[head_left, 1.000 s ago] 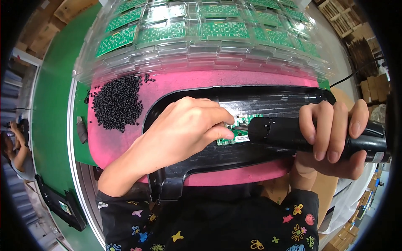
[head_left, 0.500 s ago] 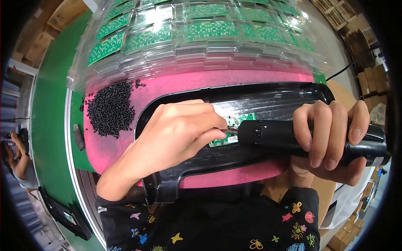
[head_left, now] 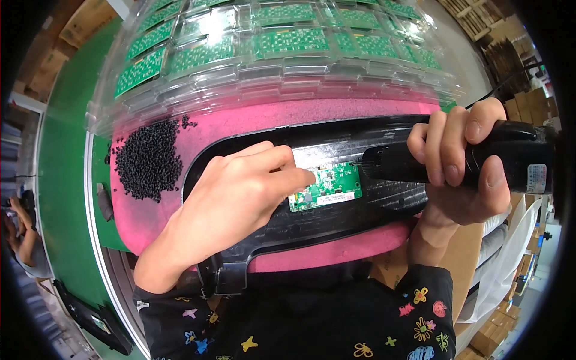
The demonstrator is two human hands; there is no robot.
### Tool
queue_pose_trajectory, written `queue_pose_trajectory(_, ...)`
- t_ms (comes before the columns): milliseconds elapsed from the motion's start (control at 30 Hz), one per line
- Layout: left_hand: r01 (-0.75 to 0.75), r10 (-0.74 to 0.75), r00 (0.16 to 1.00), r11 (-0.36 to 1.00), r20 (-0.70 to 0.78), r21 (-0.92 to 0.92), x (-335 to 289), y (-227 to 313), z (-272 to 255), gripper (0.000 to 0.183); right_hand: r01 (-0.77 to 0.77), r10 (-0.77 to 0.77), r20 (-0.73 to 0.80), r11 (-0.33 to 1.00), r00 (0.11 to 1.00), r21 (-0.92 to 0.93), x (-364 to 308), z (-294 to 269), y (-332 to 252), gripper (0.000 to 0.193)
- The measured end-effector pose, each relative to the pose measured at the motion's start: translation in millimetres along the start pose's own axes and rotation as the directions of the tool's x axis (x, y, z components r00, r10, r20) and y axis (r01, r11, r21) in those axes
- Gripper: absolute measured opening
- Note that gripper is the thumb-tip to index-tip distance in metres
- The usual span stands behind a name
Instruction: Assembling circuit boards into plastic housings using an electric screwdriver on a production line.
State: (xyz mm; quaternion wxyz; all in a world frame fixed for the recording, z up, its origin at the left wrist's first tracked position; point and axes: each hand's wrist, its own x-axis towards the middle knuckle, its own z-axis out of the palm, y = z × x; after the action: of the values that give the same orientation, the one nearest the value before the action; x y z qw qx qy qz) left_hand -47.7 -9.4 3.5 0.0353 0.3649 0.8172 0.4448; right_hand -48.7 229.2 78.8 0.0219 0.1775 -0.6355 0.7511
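My right hand is wrapped round a black electric screwdriver, which lies nearly level and points left. Its tip meets the upper right corner of a green circuit board, or hovers just over it. The board sits inside a long black plastic housing. Over the board's left end, my left hand has its fingers curled and pressed together. Those fingertips cover part of the board, and anything between them is hidden.
A pile of small black screws lies left of the housing on a pink mat. Stacked clear plastic trays with green boards stand along the far side. At the far left, another person's arm shows.
The screwdriver has moved up and right, from beside my left fingertips to the board's upper right corner. My left hand has come away from the tip and shifted slightly left.
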Motion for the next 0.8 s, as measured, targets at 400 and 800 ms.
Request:
queue_pose_trajectory(400,0.013,-0.025,0.997,0.985,0.068,0.171,-7.8,-3.7,1.3,0.031,-0.01,0.011,0.012,0.99,1.0,-0.141,6.2,18.1,7.8,0.032)
queue_pose_trajectory(800,0.005,-0.041,0.992,0.959,0.12,0.284,-13.2,-3.6,2.5,0.034,-0.019,0.016,0.081,0.999,0.997,0.042,13.9,17.5,16.2,0.023)
